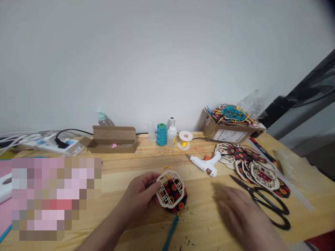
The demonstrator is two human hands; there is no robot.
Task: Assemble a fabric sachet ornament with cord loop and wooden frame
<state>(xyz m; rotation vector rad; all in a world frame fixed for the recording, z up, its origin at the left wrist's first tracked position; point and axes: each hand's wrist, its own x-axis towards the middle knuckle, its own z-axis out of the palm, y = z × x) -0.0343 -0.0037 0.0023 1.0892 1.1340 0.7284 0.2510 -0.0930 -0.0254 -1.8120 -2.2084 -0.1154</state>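
Note:
My left hand [140, 193] is closed on a small ornament [171, 191]: a pale wooden lattice frame over black fabric with red and orange dots, with a yellow loop at its top. It is held just above the wooden table [110, 212]. A teal strip [170, 234] hangs below the ornament. My right hand [239, 212] is blurred by motion, low over the table to the right of the ornament and just left of the black scissors [267, 202]. Its fingers cannot be made out. A white glue gun [205, 163] lies beyond the ornament.
A stack of similar lattice pieces [252, 164] lies right of the glue gun. An open cardboard box [230, 129] of fabric and cord stands at back right. Teal thread spool [161, 134], white bottle [171, 136], yellow cord reel [185, 139] and a flat open carton [112, 141] line the wall.

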